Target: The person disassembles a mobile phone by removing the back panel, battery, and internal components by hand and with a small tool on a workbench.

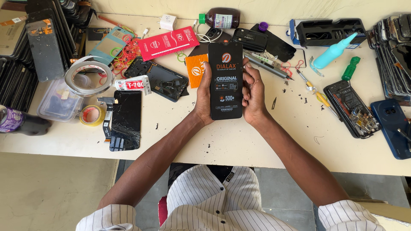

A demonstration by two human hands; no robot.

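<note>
A pale, scuffed desk (239, 145) runs across the view, backed by a light wall, with grey floor below its near edge. It is crowded: a cracked phone screen (126, 119) lies left of centre beside a roll of yellow tape (90, 114), a larger roll of clear tape (88, 78) and a glue tube (132, 84). An opened phone (351, 108) showing its insides and a blue phone back (393, 127) lie at the right, near a teal squeeze bottle (333, 52) and a green-handled screwdriver (351, 68).

Above the middle of the desk, a black replacement phone screen (225, 80) with a printed protective film is held up between both hands. Its long axis runs away from the person, top end toward the wall, printed face up toward the camera. The left hand (203, 96) clasps its left edge in a closed grip, and the right hand (254, 92) clasps the right edge likewise.
</note>
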